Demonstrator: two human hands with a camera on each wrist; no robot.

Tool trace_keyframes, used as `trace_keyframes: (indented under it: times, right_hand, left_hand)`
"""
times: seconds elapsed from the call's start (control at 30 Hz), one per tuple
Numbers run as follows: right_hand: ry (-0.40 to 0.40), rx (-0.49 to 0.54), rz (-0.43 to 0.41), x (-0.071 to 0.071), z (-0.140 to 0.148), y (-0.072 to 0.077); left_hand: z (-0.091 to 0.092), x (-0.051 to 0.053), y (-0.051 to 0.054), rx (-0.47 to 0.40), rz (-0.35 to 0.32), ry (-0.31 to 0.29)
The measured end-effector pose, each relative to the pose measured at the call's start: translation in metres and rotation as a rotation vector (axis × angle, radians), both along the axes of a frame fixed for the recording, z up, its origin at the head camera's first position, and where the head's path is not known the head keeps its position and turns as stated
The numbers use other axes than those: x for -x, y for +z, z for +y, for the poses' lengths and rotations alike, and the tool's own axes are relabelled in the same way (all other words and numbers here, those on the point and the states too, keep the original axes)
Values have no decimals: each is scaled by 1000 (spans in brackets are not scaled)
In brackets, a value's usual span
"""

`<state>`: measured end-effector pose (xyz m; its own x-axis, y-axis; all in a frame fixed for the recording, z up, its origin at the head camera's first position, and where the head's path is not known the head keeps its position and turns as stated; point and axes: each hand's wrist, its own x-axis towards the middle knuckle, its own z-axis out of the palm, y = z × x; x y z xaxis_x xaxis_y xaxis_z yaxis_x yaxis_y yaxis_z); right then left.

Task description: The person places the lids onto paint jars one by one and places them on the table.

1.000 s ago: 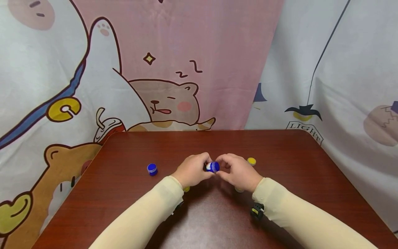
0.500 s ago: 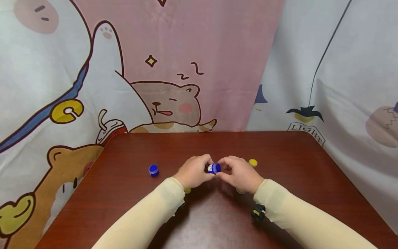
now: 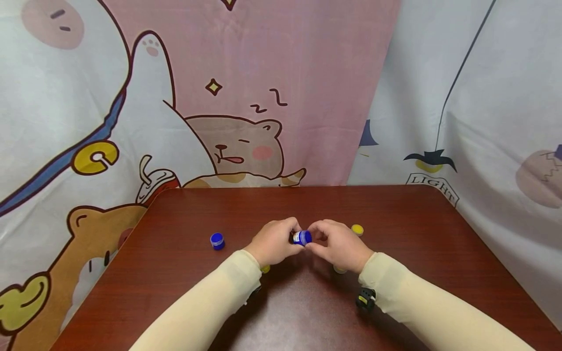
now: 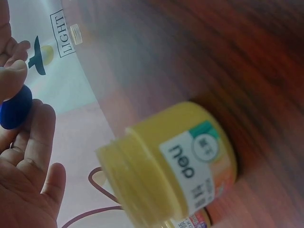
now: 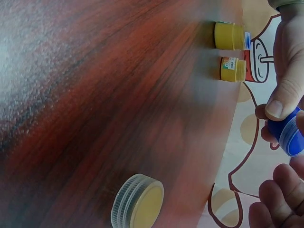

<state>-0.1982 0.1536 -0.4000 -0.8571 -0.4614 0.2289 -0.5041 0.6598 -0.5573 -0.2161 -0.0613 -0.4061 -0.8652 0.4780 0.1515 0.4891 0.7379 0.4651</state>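
My left hand (image 3: 274, 242) holds a small blue paint jar (image 3: 301, 238) with a white label, lying tilted on its side above the table. My right hand (image 3: 340, 245) is at its other end, thumb and fingertip on the blue cap. In the right wrist view the left thumb presses on the blue jar (image 5: 287, 133), while the other right-hand fingers (image 5: 280, 190) are curled near it. Below the left hand stands a yellow paint jar (image 4: 166, 166) marked "deli", close to the left wrist camera. Part of the blue jar is hidden by the fingers.
Another blue jar (image 3: 217, 241) stands to the left on the brown table (image 3: 281, 317). A yellow-topped round piece (image 3: 357, 229) lies beyond the right hand. Nearer the right wrist is a clear ridged lid (image 5: 135, 202) with a yellow face. Two yellow jars stand leftward, one of them here (image 5: 230, 70).
The head view shifted slightly between the two earlier frames. Both hands have kept nearly the same pose on the blue paint jar, and the right hand drew marginally closer to it.
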Motion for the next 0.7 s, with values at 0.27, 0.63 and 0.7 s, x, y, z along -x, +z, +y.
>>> trace_keyframes:
  times: [0.27, 0.63, 0.7]
  right_hand:
    - [9, 0, 5, 1, 0, 0]
    - [8, -6, 12, 1, 0, -1]
    - [12, -5, 16, 1, -1, -1]
  left_hand:
    - [0, 1, 0, 3, 5, -4]
    - [0, 0, 1, 1, -10, -2]
    - [0, 0, 0, -1, -10, -3]
